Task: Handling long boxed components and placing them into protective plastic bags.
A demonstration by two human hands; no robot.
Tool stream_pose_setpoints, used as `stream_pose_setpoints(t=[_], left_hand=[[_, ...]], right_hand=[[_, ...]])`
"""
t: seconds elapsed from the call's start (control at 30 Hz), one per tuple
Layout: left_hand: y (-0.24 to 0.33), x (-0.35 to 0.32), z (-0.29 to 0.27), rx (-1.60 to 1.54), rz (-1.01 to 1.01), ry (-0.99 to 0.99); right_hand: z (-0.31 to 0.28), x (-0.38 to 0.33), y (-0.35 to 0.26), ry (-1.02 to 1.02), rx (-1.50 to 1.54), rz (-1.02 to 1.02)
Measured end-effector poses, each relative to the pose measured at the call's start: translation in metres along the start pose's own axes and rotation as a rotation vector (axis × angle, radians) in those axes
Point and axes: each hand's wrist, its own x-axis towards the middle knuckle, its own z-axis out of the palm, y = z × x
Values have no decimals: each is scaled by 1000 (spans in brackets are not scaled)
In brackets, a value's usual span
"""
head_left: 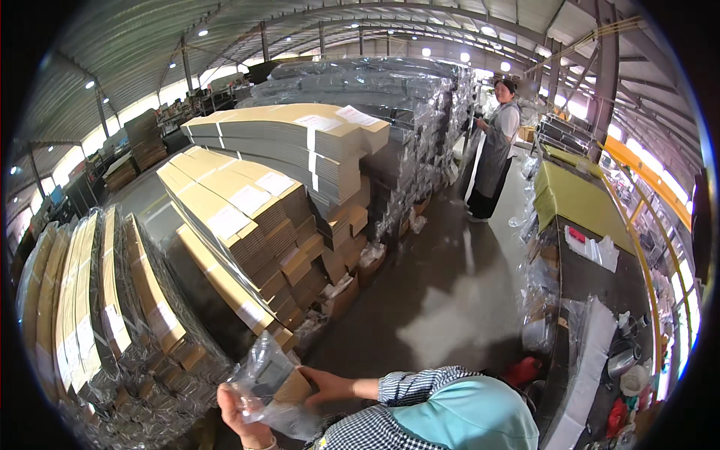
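At the bottom of the head view, my left hand [244, 420] is closed on the crumpled edge of a clear plastic bag [262, 352]. Inside or behind the film is the end of a brown cardboard piece [292, 388], with a grey face beside it. My right hand [330, 386] grips this cardboard end from the right, thumb and fingers around its edge. How far the piece extends below is hidden by the film and my sleeves. Just beyond my hands lies a low stack of long cardboard strips [225, 274].
Plastic-wrapped bundles [112, 322] stand at the left. Tall cardboard stacks [232, 184] and wrapped grey stacks [420, 105] rise ahead. A person [495, 146] in a grey apron stands in the aisle [450, 300]. Along the right runs a dark bench [592, 277] with yellow-green cloth [574, 199].
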Motion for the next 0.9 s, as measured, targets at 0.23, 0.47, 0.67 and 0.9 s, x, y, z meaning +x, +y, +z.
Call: stream_pose_setpoints(t=[0.23, 0.47, 0.67, 0.9], left_hand=[[42, -15, 14, -194, 194, -125], [29, -37, -20, 836, 131, -304], [-41, -55, -146, 1578, -223, -304], [-26, -20, -78, 982, 299, -34]], right_hand=[[33, -8, 23, -258, 66, 4], [12, -2, -3, 177, 11, 13], [18, 29, -106, 111, 26, -123], [26, 35, -109, 40, 134, -350]])
